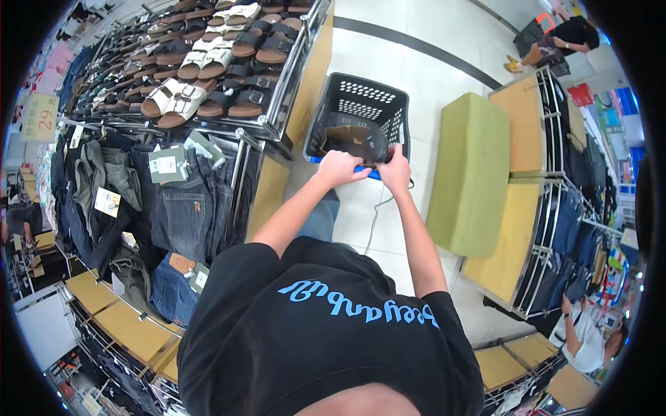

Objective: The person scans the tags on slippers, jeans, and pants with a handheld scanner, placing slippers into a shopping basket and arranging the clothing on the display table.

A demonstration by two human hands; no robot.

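A black plastic shopping basket [322, 114] with perforated walls is in front of me in the aisle. My left hand [340, 168] closes round the blue handle [374, 174] at its near edge. My right hand [394, 170] grips the same edge further right, fingers curled and partly hidden. Inside the basket lies a piece of brown cardboard [347, 136]. Beside it, close to my right hand, is a dark rounded object [376, 147] whose kind I cannot make out. A thin grey cord [377, 211] hangs below the right hand.
Sandals [198, 97] fill a rack at left, above folded jeans [184, 215] with tags. A green padded bench [468, 173] stands at right, before racks of trousers [569, 218]. One person [572, 38] is at the far right, another [590, 340] at lower right.
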